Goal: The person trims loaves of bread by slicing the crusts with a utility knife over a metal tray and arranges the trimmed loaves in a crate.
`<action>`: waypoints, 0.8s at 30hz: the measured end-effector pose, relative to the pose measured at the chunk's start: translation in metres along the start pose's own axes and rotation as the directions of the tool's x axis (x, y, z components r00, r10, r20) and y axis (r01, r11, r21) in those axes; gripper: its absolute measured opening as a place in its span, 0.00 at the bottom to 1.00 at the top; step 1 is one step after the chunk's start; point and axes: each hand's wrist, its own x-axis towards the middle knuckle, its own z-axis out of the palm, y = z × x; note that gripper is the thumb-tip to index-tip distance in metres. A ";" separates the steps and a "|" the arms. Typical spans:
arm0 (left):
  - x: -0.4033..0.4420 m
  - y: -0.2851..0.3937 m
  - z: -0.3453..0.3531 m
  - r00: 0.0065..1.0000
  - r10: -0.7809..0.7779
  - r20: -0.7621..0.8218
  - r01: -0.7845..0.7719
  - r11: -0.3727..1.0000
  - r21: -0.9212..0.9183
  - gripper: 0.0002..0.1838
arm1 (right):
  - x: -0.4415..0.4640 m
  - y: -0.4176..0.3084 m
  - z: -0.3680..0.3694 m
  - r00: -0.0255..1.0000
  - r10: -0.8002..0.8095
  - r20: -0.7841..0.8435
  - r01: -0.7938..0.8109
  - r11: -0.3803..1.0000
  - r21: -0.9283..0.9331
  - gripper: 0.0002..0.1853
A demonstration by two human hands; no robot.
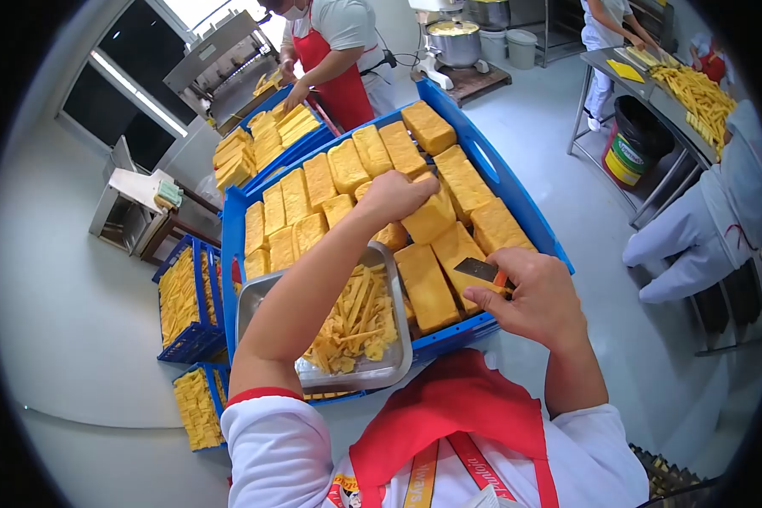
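Loaf (432,218) under the left hand (400,197) sits among its neighbours in the blue crate (516,196), with the fingers clamped over its top end, while the right hand (535,292) is closed around a dark-bladed tool (477,269) just beside it and nearer the body. Looks pretty light and spongy to me, probably easy to dent or tear but not slippery, so I'd go for a broad, gentle hold across the long sides. Below the left forearm there's a metal tray (405,328) of yellow trimmings (357,322), btw.
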 end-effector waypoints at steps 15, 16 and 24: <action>-0.122 -0.068 -0.065 0.977 0.209 0.036 -0.202 0.865 0.459 0.30 | 0.009 0.004 -0.011 0.980 0.193 0.051 -0.195 0.980 0.037 0.22; -0.135 -0.075 -0.069 0.991 0.098 0.093 -0.131 0.871 0.474 0.27 | 0.008 0.005 -0.012 0.984 0.180 -0.007 -0.180 0.983 0.043 0.22; -0.147 -0.162 -0.044 0.932 0.313 -0.181 -0.247 0.916 0.315 0.09 | 0.007 0.003 -0.016 0.966 0.234 -0.106 -0.227 0.971 0.072 0.18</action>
